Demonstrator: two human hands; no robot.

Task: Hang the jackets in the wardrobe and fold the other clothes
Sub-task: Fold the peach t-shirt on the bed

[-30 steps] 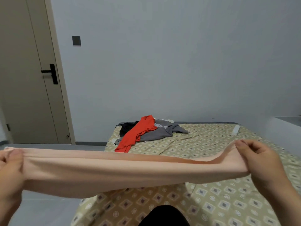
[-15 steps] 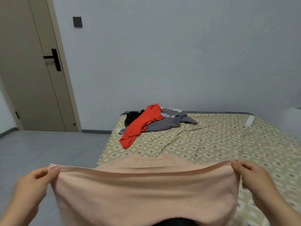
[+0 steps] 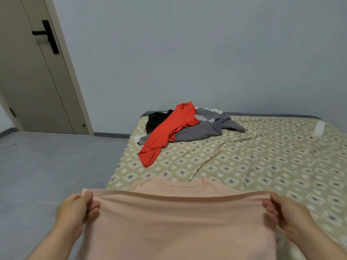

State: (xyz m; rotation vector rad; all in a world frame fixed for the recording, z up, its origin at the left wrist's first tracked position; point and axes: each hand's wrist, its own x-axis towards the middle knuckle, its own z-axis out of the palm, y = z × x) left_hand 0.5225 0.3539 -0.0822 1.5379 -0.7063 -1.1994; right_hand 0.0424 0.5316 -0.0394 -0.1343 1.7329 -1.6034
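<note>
Head view: both forearms reach forward from the bottom corners of the frame, spread wide apart, wrists roughly level. The left hand (image 3: 75, 209) is clenched on one corner of a peach shirt (image 3: 178, 222), thumb on top of the hem and fingers (image 3: 93, 206) curled underneath. The right hand (image 3: 287, 212) grips the opposite corner the same way, its fingertips (image 3: 268, 207) tucked under the cloth. The hem runs taut between the two hands. Beyond it, the far part of the shirt, with its neckline, lies on the near end of the bed (image 3: 262, 166), while the near part hangs toward the person and fills the lower middle of the frame.

Farther up the patterned bedsheet, well apart from the hands, sits a heap of clothes: a red garment (image 3: 167, 134) draped across a grey sweatshirt (image 3: 202, 128), with a black garment (image 3: 155, 119) behind them near the wall (image 3: 187, 53). A small white item (image 3: 320, 126) lies at the bed's far right edge. To the left are grey floor (image 3: 47, 166) and a closed door (image 3: 33, 81) with a black handle (image 3: 47, 34).
</note>
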